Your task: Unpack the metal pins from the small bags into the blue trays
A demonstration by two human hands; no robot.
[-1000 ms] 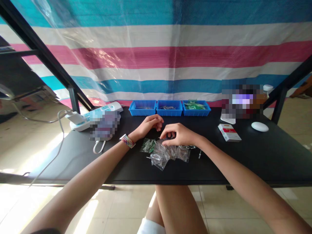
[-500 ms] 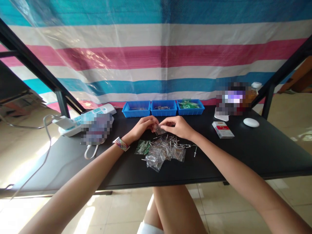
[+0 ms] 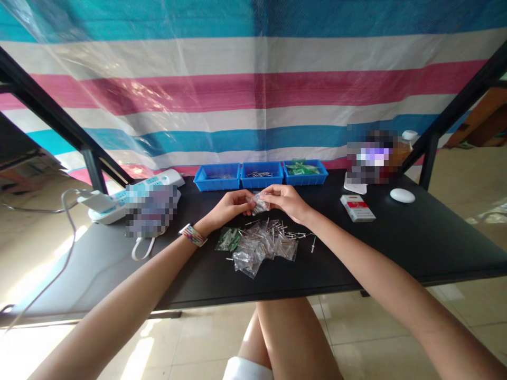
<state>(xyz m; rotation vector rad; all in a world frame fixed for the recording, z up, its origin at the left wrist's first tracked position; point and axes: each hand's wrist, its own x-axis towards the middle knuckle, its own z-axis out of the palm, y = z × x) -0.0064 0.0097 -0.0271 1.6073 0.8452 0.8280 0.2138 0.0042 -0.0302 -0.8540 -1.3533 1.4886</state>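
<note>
Between my two hands is a small clear plastic bag (image 3: 260, 203), held above the table behind the pile. My left hand (image 3: 234, 205) pinches its left side; a patterned band circles that wrist. The fingers of my right hand (image 3: 285, 201) are closed on its right side. What lies inside the bag is too small to make out. Just in front of my hands is a heap of clear bags (image 3: 253, 250) with thin metal pieces in them. Loose rivets (image 3: 295, 235) lie at its right, and a bag with green and white pieces (image 3: 228, 239) at its left.
Three blue bins stand in a row at the back: the left bin (image 3: 217, 184), the middle bin (image 3: 262, 182) with metal pins, the right bin (image 3: 304, 178) with green bags. A power strip (image 3: 168, 178) is at left; a cigarette box (image 3: 358, 209) and white oval case (image 3: 402, 196) are at right.
My right hand has turned and its fingers have come closer around the bag, which shows more plainly between both hands. The whole view has shifted slightly.
</note>
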